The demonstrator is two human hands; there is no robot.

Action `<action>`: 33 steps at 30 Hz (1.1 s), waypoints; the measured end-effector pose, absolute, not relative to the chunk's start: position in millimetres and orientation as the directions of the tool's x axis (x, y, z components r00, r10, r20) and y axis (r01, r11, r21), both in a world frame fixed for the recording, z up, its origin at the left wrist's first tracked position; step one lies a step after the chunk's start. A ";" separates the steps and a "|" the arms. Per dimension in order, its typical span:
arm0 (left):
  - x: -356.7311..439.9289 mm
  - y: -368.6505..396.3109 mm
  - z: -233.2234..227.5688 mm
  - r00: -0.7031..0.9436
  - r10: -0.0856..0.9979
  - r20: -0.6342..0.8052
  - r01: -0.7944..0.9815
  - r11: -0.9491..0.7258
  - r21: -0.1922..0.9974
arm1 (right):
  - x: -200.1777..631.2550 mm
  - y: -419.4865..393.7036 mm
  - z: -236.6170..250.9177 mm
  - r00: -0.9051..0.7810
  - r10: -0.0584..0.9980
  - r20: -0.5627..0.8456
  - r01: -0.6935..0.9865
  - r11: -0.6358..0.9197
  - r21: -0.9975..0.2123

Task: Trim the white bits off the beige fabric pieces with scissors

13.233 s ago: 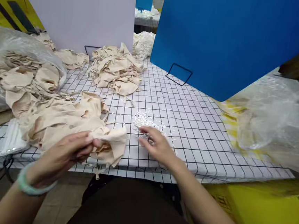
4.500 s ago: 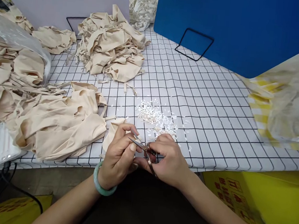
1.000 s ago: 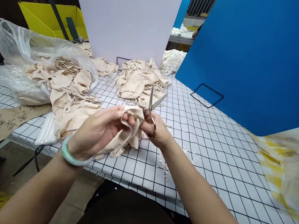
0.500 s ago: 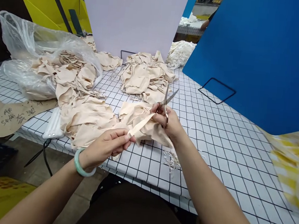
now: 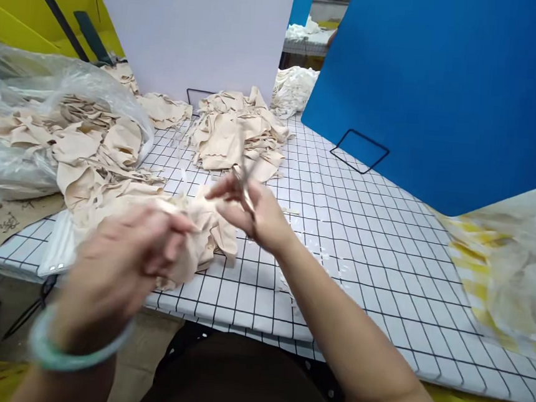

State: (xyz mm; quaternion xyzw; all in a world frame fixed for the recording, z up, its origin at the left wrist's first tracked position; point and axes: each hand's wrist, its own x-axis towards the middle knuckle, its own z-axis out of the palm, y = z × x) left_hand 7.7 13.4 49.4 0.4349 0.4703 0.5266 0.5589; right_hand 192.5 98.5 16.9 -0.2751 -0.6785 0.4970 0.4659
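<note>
Left hand: the left hand (image 5: 119,263), blurred, with a pale green bangle (image 5: 71,349) on its wrist, is clenched on a crumpled beige fabric piece (image 5: 199,235).
Right hand: the right hand (image 5: 255,215) grips small metal scissors (image 5: 244,183), blades pointing up and away; whether they are parted is lost in blur.
Fabric piece: held just above the near part of the white table with a black grid (image 5: 363,234), between both hands.
Left side: a clear plastic bag (image 5: 34,90) of beige cut pieces; more spill beside it.
Far side: a beige fabric heap (image 5: 232,129) before a white board (image 5: 189,25).
Right side: a blue board (image 5: 447,85).
</note>
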 end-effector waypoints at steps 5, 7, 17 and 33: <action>56.0 13.7 -15.5 0.342 0.908 -0.242 -0.187 0.318 0.929 | 223.0 49.7 -54.5 -0.446 0.886 0.131 -0.156 0.068 -0.985; 61.2 12.3 -20.9 0.398 0.881 -0.256 -0.180 0.348 0.920 | 228.8 40.6 -55.9 -0.412 0.905 0.104 -0.118 0.060 -0.991; 76.0 13.1 -19.2 0.244 0.942 0.229 0.109 -0.261 0.959 | 215.0 15.5 -65.3 -0.257 0.962 -0.088 -0.066 -0.109 -0.992; 97.9 0.7 -50.1 0.333 0.941 0.055 0.025 -0.067 0.997 | 282.2 -23.0 -55.6 -0.264 0.963 0.063 0.645 0.224 -0.731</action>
